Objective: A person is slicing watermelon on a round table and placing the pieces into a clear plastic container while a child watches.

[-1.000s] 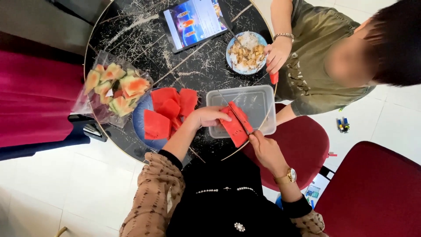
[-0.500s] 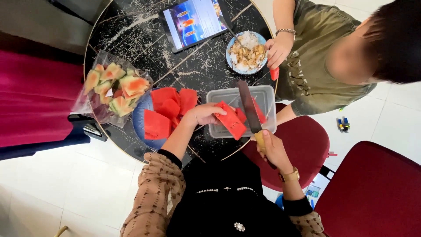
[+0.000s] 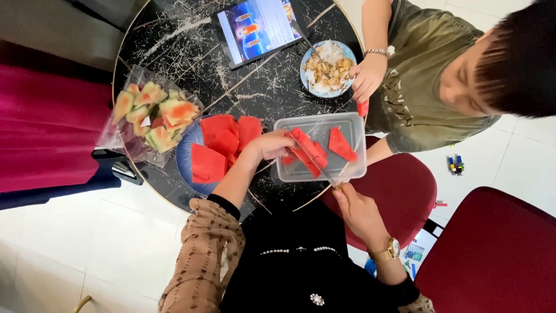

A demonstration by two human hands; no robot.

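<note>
While the left hand (image 3: 272, 145) pinches a long red watermelon slice (image 3: 306, 152) over the clear plastic container (image 3: 353, 124), the right hand (image 3: 354, 210) is wrapped tight around a knife (image 3: 315, 165) whose thin blade runs across that slice. So the slice sits in the container's left half, with one more wedge (image 3: 340, 145) lying loose in the right half, apart from it. The container is a see-through rectangle with rounded corners, right at the near edge of the round black speckled surface (image 3: 191, 52). Just left, touching range, a blue plate (image 3: 184, 159) carries roughly four chunky peeled red blocks (image 3: 223, 145). Further left, a crinkly clear bag (image 3: 121, 130) holds a pile of green-and-white rinds, too many to count. Far side: one tablet (image 3: 258, 26) and one blue bowl of food (image 3: 327, 68), with another person's hand (image 3: 366, 78) beside it. Bare room is mostly in the middle of the surface.
</note>
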